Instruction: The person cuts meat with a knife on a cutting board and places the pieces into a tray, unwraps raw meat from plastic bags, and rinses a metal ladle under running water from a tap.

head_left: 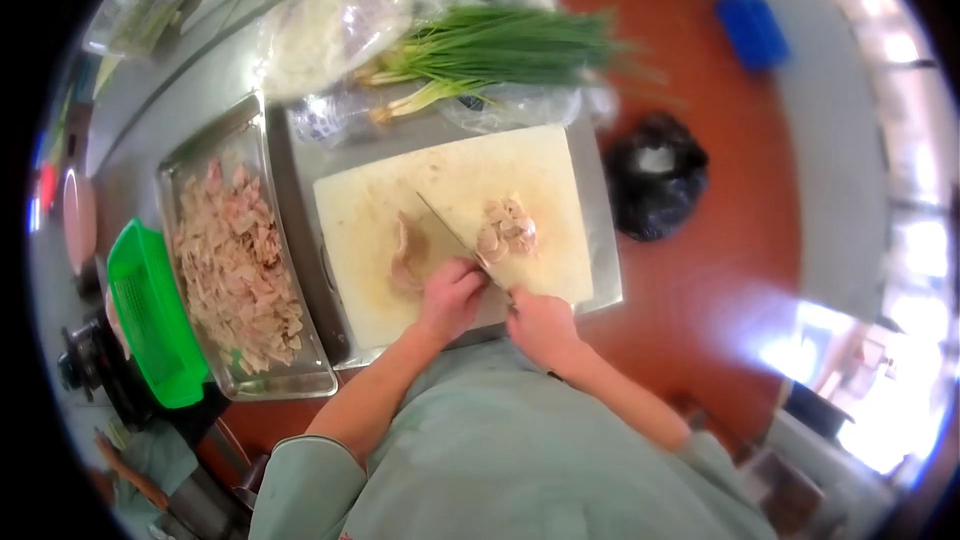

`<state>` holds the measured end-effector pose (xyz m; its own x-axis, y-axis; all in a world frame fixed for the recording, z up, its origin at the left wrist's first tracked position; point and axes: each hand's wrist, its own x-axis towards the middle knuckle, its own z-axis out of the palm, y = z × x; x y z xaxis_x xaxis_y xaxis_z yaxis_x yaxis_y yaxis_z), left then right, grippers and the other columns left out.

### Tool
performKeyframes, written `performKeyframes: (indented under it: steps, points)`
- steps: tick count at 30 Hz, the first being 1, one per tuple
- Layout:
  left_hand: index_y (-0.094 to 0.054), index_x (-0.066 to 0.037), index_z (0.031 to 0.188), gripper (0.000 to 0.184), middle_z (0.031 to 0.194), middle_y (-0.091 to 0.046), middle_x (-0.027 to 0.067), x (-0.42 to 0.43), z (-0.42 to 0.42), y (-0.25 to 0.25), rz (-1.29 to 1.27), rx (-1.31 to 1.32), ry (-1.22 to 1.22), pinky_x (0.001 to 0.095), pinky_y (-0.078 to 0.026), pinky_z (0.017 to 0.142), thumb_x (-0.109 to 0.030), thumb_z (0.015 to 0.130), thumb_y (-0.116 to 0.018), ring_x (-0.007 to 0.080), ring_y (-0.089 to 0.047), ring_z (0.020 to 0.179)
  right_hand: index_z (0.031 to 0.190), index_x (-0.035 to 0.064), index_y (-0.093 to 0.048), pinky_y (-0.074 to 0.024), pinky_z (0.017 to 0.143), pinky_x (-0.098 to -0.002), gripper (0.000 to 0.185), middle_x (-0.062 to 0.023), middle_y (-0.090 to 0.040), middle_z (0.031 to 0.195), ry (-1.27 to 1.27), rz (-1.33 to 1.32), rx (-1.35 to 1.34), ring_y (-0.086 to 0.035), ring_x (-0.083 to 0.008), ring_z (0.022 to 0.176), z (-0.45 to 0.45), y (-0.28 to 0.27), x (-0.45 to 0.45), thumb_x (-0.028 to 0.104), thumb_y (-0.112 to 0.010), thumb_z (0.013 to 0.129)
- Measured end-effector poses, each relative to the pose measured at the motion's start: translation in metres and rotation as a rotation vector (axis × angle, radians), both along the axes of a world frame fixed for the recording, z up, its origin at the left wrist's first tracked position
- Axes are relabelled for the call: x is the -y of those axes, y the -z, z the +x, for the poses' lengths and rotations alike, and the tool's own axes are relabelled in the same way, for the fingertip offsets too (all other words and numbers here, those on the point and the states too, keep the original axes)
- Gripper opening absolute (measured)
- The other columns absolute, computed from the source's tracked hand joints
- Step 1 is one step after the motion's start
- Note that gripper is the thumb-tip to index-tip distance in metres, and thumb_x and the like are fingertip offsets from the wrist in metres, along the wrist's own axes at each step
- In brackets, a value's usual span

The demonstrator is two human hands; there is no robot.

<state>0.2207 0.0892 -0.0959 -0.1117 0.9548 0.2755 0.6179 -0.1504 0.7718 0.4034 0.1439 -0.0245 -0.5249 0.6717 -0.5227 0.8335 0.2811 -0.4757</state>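
On a white cutting board (370, 210) my right hand (541, 324) is closed around the handle of a knife (448, 228), whose blade points up and to the left. My left hand (453, 298) has its fingers bent together beside the blade, at the board's lower middle; whatever they press on is too small to make out. A strip of meat (403, 252) lies on the board left of the blade. Cut pieces of meat (508, 230) sit in a small heap right of it.
Left of the board, a metal tray (325, 380) holds many meat slices, with a green basket (155, 315) beyond. Spring onions (490, 45) and plastic-wrapped food (335, 25) lie behind. A black bag (657, 180) is at the right. Another person's arm (133, 470) shows lower left.
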Motion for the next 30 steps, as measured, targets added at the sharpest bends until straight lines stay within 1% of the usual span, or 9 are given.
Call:
performKeyframes:
  steps: [2, 5, 10, 13, 14, 17, 20, 23, 30]
  points:
    - [-0.068, -0.005, 0.091, 0.019, 0.096, -0.068, 0.0111, 0.001, -0.004, -0.003, -0.001, -0.032, 0.014, 0.0399, -0.053, 0.072, 0.001, 0.073, -0.073, 0.0321, -0.065, 0.088, 0.106, 0.0045, -0.061, -0.0515, 0.069, -0.0544, 0.024, -0.0212, -0.067, 0.073, 0.020, 0.084, -0.085, -0.066, -0.0443, 0.072, -0.015, 0.018, -0.007, 0.023, -0.062, 0.089]
    - [-0.068, -0.005, 0.090, 0.018, 0.095, -0.068, 0.0113, 0.000, -0.002, -0.002, -0.012, 0.018, -0.042, 0.0404, -0.053, 0.072, 0.001, 0.074, -0.073, 0.0320, -0.065, 0.087, 0.105, 0.0045, -0.061, -0.0515, 0.068, -0.0542, 0.025, -0.0214, -0.067, 0.072, 0.057, 0.039, -0.082, -0.066, -0.0439, 0.072, -0.005, 0.012, -0.014, 0.023, -0.062, 0.090]
    - [-0.068, -0.005, 0.089, 0.018, 0.094, -0.068, 0.0105, 0.001, -0.002, -0.003, -0.007, 0.046, -0.035, 0.0406, -0.054, 0.071, 0.001, 0.074, -0.074, 0.0315, -0.065, 0.086, 0.106, 0.0047, -0.062, -0.0518, 0.068, -0.0539, 0.025, -0.0201, -0.067, 0.073, -0.019, -0.051, 0.019, -0.066, -0.0431, 0.071, 0.015, -0.051, -0.009, 0.025, -0.062, 0.091]
    - [-0.068, -0.005, 0.089, 0.018, 0.094, -0.068, 0.0100, -0.001, -0.003, -0.004, 0.000, 0.027, -0.025, 0.0402, -0.054, 0.070, -0.001, 0.073, -0.075, 0.0311, -0.065, 0.085, 0.109, 0.0049, -0.062, -0.0520, 0.068, -0.0541, 0.027, -0.0198, -0.068, 0.073, -0.062, -0.046, 0.050, -0.066, -0.0430, 0.071, 0.026, -0.056, 0.002, 0.025, -0.062, 0.091]
    - [-0.068, -0.005, 0.089, 0.018, 0.094, -0.068, 0.0099, -0.001, -0.003, -0.004, 0.001, 0.022, -0.020, 0.0399, -0.053, 0.070, -0.001, 0.073, -0.075, 0.0309, -0.065, 0.085, 0.110, 0.0050, -0.062, -0.0520, 0.068, -0.0543, 0.027, -0.0199, -0.068, 0.073, -0.071, -0.046, 0.059, -0.066, -0.0430, 0.071, 0.028, -0.053, 0.003, 0.025, -0.062, 0.091]
    - [-0.068, -0.005, 0.089, 0.017, 0.093, -0.068, 0.0101, -0.001, -0.002, -0.001, 0.020, 0.010, 0.012, 0.0405, -0.053, 0.070, -0.001, 0.074, -0.074, 0.0313, -0.064, 0.085, 0.108, 0.0047, -0.062, -0.0519, 0.068, -0.0544, 0.026, -0.0208, -0.068, 0.074, -0.039, 0.019, 0.021, -0.066, -0.0434, 0.071, 0.005, 0.006, 0.007, 0.024, -0.062, 0.091]
    - [-0.068, -0.004, 0.090, 0.016, 0.094, -0.067, 0.0105, 0.001, -0.005, -0.006, 0.007, -0.008, 0.028, 0.0414, -0.053, 0.071, 0.000, 0.075, -0.072, 0.0322, -0.064, 0.085, 0.103, 0.0039, -0.061, -0.0518, 0.068, -0.0544, 0.024, -0.0213, -0.068, 0.075, 0.039, 0.053, -0.097, -0.066, -0.0436, 0.072, -0.017, 0.020, -0.006, 0.024, -0.063, 0.090]
    - [-0.068, -0.003, 0.091, 0.017, 0.096, -0.067, 0.0110, 0.004, -0.005, -0.001, 0.019, -0.006, 0.022, 0.0428, -0.053, 0.073, 0.001, 0.075, -0.072, 0.0330, -0.064, 0.085, 0.102, 0.0039, -0.061, -0.0515, 0.068, -0.0543, 0.023, -0.0206, -0.068, 0.075, 0.081, 0.013, -0.072, -0.066, -0.0437, 0.072, -0.007, 0.008, -0.010, 0.024, -0.062, 0.090]
    - [-0.068, -0.003, 0.093, 0.018, 0.096, -0.067, 0.0109, 0.003, -0.003, -0.008, -0.015, 0.027, -0.016, 0.0422, -0.053, 0.073, 0.003, 0.076, -0.070, 0.0335, -0.063, 0.088, 0.106, 0.0046, -0.062, -0.0512, 0.068, -0.0547, 0.024, -0.0200, -0.068, 0.074, -0.026, -0.071, 0.034, -0.066, -0.0441, 0.073, 0.024, -0.046, 0.006, 0.024, -0.062, 0.091]
